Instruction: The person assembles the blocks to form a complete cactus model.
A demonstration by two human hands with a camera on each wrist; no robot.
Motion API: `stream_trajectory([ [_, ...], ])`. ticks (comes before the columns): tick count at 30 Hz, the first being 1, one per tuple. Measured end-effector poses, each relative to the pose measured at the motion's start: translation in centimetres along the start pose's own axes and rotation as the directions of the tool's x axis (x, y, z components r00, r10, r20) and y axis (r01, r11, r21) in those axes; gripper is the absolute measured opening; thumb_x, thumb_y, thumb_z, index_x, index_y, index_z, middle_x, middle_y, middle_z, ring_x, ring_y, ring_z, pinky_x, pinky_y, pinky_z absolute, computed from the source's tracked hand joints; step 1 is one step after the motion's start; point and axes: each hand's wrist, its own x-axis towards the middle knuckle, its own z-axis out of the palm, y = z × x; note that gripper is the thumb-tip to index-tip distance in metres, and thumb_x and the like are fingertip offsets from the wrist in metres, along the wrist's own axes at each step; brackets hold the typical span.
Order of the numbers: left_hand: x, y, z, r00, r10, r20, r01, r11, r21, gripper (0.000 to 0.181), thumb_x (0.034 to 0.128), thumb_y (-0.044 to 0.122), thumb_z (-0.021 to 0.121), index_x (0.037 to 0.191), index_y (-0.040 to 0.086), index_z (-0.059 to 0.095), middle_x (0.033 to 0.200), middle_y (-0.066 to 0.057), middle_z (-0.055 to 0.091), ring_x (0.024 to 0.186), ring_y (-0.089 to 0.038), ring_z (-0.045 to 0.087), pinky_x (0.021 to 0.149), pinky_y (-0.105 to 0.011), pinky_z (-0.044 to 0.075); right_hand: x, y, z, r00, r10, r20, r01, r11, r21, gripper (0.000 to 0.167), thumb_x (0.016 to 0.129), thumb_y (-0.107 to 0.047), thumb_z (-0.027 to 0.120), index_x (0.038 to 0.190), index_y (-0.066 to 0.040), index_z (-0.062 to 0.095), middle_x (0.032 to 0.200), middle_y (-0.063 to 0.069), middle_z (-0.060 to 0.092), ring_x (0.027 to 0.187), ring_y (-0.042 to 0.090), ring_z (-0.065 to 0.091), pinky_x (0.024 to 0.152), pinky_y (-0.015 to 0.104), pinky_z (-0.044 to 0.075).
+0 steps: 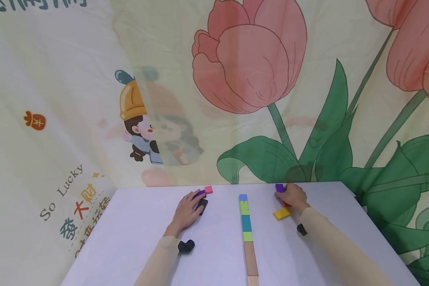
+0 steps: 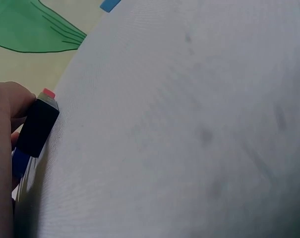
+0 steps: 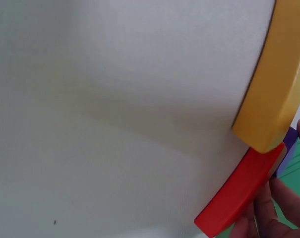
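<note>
My left hand (image 1: 186, 211) lies over a row of blocks on the table's left side. Its fingers extend across a purple block (image 1: 200, 194), and the thumb is at a black block (image 1: 203, 206); a pink block (image 1: 209, 190) stands beyond. The left wrist view shows the black block (image 2: 38, 128) beside the hand (image 2: 1, 144), above a blue-looking one (image 2: 21, 162). My right hand (image 1: 294, 196) pinches a purple block (image 1: 279, 188). A red block (image 1: 286, 204), partly hidden under this hand, touches or nearly touches a yellow block (image 3: 276, 84) in the right wrist view.
Between the hands, a line of blue (image 1: 243, 197), light green (image 1: 244, 207), teal (image 1: 246, 223) and wooden blocks (image 1: 251, 258) runs down the white table (image 1: 128, 238) to the frame's lower edge. A printed curtain (image 1: 171, 47) hangs behind the table's far edge.
</note>
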Motion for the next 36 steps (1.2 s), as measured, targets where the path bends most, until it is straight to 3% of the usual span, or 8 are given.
stream_trajectory([
  [10,0.1,0.1,0.1,1.0,-0.008,0.015,0.008,1.0,0.006,0.05,0.0955,0.031,0.056,0.144,0.019,0.052,0.154,-0.01,0.04,0.141,-0.039,0.033,0.113,-0.06,0.026,0.0,0.3,0.4,1.0,0.015,-0.009,-0.015,1.0,0.012,0.044,0.088,-0.022,0.068,0.112,0.013,0.058,0.101,0.026,0.064,0.09,0.038,0.059,0.078,0.047,0.053],
  [18,0.0,-0.1,0.3,1.0,-0.015,0.023,0.015,1.0,0.009,0.05,0.0955,0.032,0.057,0.144,0.02,0.052,0.155,-0.01,0.039,0.141,-0.039,0.032,0.113,-0.06,0.025,-1.3,-0.6,-0.3,0.989,-0.141,-0.038,0.143,0.988,0.061,0.042,0.089,-0.015,0.069,0.119,0.012,0.058,0.105,0.026,0.063,0.088,0.034,0.061,0.077,0.046,0.057],
  [25,-0.2,-0.1,0.2,1.0,0.002,0.0,-0.002,1.0,-0.002,0.049,0.0944,0.028,0.057,0.142,0.018,0.054,0.153,-0.011,0.041,0.139,-0.04,0.035,0.112,-0.06,0.027,-5.4,-1.7,0.1,0.947,-0.32,0.012,0.317,0.943,0.105,0.033,0.084,-0.007,0.075,0.113,0.005,0.064,0.1,0.014,0.06,0.091,0.027,0.06,0.079,0.044,0.056],
  [36,0.0,-0.1,0.1,1.0,-0.001,-0.005,0.001,1.0,-0.002,0.049,0.0947,0.028,0.057,0.142,0.017,0.054,0.153,-0.012,0.041,0.139,-0.041,0.035,0.11,-0.061,0.028,-12.7,-1.7,2.1,0.897,-0.411,0.165,0.402,0.912,0.088,0.032,0.075,-0.01,0.083,0.104,-0.011,0.07,0.092,-0.006,0.056,0.087,0.011,0.056,0.078,0.029,0.055],
])
